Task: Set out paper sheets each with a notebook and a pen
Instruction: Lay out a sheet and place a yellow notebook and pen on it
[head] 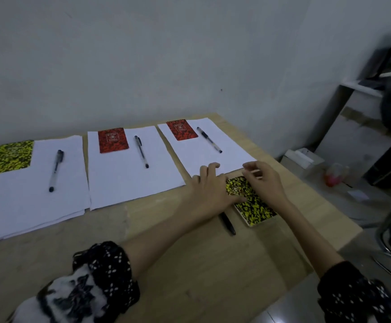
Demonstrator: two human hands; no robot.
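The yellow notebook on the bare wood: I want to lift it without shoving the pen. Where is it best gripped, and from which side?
Grip the yellow notebook across its two long edges near the near-right corner, coming from above and the right. It lies flat, that end is uncovered, and the black pen lies close along its left, mostly hidden under the left hand. The right hand already hovers there.

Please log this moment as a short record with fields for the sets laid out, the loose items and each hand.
sets laid out: three paper sheets, each with a notebook and pen
covers: yellow notebook on the left sheet, two red notebooks on the others
loose items: second yellow notebook and black pen on bare table
left hand: rests over the loose items
right hand: fingers curled above the loose notebook; hold unclear
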